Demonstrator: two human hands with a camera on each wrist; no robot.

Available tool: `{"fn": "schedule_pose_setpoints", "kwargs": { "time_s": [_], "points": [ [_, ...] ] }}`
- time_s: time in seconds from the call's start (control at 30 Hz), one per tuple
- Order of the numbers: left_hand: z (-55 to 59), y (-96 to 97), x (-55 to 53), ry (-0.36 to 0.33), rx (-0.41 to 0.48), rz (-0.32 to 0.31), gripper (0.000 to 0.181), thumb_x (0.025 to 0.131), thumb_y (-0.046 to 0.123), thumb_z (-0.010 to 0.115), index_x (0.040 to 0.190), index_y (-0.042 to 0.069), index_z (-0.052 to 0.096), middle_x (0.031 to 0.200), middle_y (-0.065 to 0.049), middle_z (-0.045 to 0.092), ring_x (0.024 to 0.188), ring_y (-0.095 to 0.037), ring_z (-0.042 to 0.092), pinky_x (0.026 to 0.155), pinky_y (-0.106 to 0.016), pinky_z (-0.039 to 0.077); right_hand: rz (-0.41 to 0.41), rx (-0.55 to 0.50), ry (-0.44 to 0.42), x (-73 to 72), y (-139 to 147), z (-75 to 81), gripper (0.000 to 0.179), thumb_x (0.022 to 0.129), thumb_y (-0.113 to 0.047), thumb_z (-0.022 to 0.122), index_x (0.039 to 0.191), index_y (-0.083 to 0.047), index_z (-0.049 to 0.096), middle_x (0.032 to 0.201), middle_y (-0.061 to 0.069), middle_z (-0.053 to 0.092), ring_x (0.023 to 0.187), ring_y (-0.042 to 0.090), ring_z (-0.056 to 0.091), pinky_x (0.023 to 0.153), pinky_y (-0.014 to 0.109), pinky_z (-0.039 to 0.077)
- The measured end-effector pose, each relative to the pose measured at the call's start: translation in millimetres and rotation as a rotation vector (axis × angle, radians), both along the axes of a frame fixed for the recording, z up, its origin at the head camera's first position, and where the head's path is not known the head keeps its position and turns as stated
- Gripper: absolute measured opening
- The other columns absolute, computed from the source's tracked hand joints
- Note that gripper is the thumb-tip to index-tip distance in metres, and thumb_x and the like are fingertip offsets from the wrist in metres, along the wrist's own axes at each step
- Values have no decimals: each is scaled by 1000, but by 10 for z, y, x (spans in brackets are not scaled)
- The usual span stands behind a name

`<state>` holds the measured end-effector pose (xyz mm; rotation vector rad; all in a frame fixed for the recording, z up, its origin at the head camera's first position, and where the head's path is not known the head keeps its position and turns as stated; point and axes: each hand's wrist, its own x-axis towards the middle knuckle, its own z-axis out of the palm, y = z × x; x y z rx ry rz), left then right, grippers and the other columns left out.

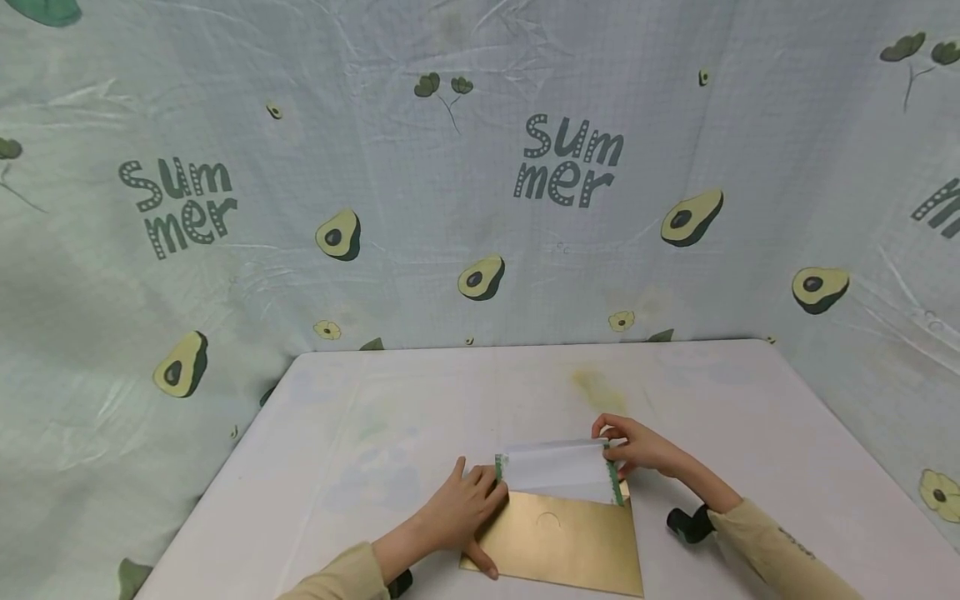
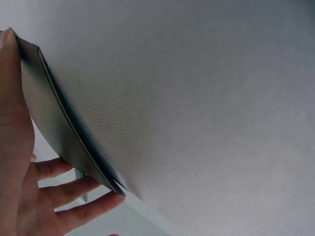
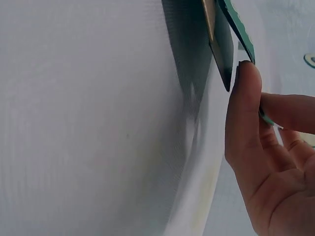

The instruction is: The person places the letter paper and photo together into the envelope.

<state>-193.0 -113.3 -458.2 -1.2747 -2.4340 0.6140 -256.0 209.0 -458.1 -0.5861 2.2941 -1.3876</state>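
Note:
A flat gold card (image 1: 573, 546) with a small arc mark lies on the table's front part. A white sheet (image 1: 555, 471) with green decorated side edges lies against its far part; whether it is tucked in or just on top, I cannot tell. My left hand (image 1: 467, 510) rests spread over the card's left end, thumb at the near edge and fingers at the far corner. In the left wrist view, this hand (image 2: 29, 162) spans the card's end edge (image 2: 59, 118). My right hand (image 1: 637, 443) pinches the sheet's right green edge; the right wrist view shows the green edge (image 3: 238, 32) at the thumb.
The white-covered table (image 1: 360, 450) extends to the left, right and back. A black wrist device (image 1: 688, 525) is by the right sleeve. Behind hangs a pale cloth (image 1: 405, 183) printed with avocados and lettering. A yellowish stain (image 1: 598, 390) marks the tabletop.

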Motion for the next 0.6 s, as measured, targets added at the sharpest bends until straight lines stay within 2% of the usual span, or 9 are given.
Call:
{"fn": "schedule_pose_setpoints", "kwargs": {
  "time_s": [0.17,0.43,0.6],
  "points": [
    [3,3,0,-1,6,-6,93,51,92,33,106,18,44,102,-2,48,91,-17,50,84,-44,42,57,30,31,-34,46,25,17,88,-5,52,103,-5,45,97,14,55,70,14,53,52,29,50],
    [-12,-1,-3,12,14,-9,92,50,93,32,104,19,44,92,0,47,85,-16,49,82,-43,41,146,86,25,-173,78,45,18,89,-3,48,106,-7,49,92,10,56,67,11,47,50,27,43],
    [-8,3,0,21,11,-2,93,49,93,32,104,18,44,92,1,46,85,-16,49,81,-42,40,203,103,13,-194,1,101,20,90,-3,47,108,-9,51,88,9,55,64,10,44,49,25,39]
  ]
}}
